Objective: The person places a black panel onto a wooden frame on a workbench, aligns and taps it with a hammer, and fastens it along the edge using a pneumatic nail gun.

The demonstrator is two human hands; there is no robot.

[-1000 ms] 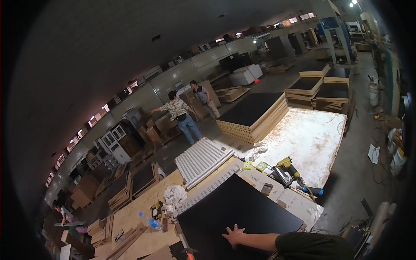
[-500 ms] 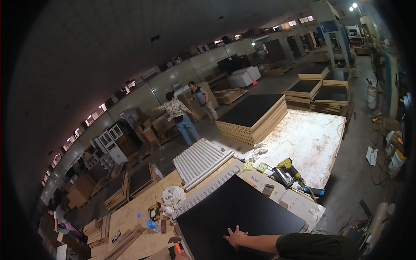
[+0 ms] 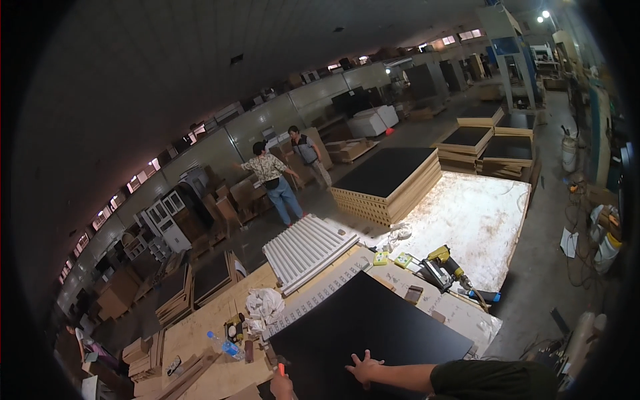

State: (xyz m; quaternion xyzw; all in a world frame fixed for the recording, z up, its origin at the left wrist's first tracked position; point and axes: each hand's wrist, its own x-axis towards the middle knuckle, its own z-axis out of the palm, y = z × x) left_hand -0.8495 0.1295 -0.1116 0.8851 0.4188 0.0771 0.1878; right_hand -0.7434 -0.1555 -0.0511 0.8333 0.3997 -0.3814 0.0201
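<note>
A large black panel (image 3: pixel 373 320) lies on the workbench in front of me. Spread flat on its near part is my right hand (image 3: pixel 365 369), fingers apart, pressing the surface. At the panel's near left edge, my left hand (image 3: pixel 281 385) is closed round a hammer (image 3: pixel 281 368) with an orange handle. The hammer's head is dark and hard to make out against the panel. Left of the panel, a water bottle (image 3: pixel 230 348) lies on its side, close to a yellow-and-black tool (image 3: pixel 234 328) and crumpled white wrapping (image 3: pixel 265 308).
A nail gun (image 3: pixel 440 269) lies beyond the panel, near small yellow-green boxes (image 3: pixel 402 259). White slatted pieces (image 3: pixel 310 252) sit at the bench's far edge. Past a white-topped table (image 3: pixel 467 213) rise stacked black-topped panels (image 3: pixel 387 175). Two people (image 3: pixel 272 180) stand further off.
My left hand has come up further into view with the hammer, whose handle now stands more upright at the panel edge. My right hand stays flat on the panel.
</note>
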